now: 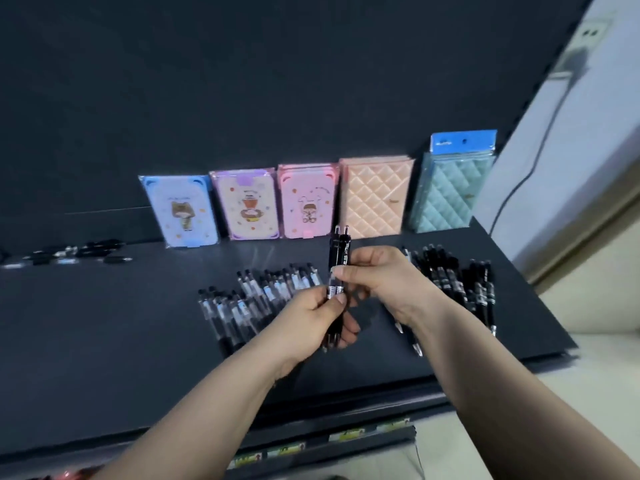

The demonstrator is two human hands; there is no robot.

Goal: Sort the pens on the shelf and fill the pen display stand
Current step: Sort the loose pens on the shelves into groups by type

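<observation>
Above shelf (pixel 104 341) | left hand (pixel 311 320) pinches black pens (pixel 341 251) upright | right hand (pixel 384 282) grips them higher up

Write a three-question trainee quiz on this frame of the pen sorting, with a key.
1. True or false: the left hand and the right hand both have a grip on the same pair of black plastic click pens.
2. Multiple choice: the pile of black-barrelled pens on the shelf lies (A) left of the hands, (B) right of the hands, (C) on top of the notebooks.
3. Fill in: ___ packaged notebooks lean against the dark back wall.
Key: 1 true; 2 B; 3 five.
</observation>
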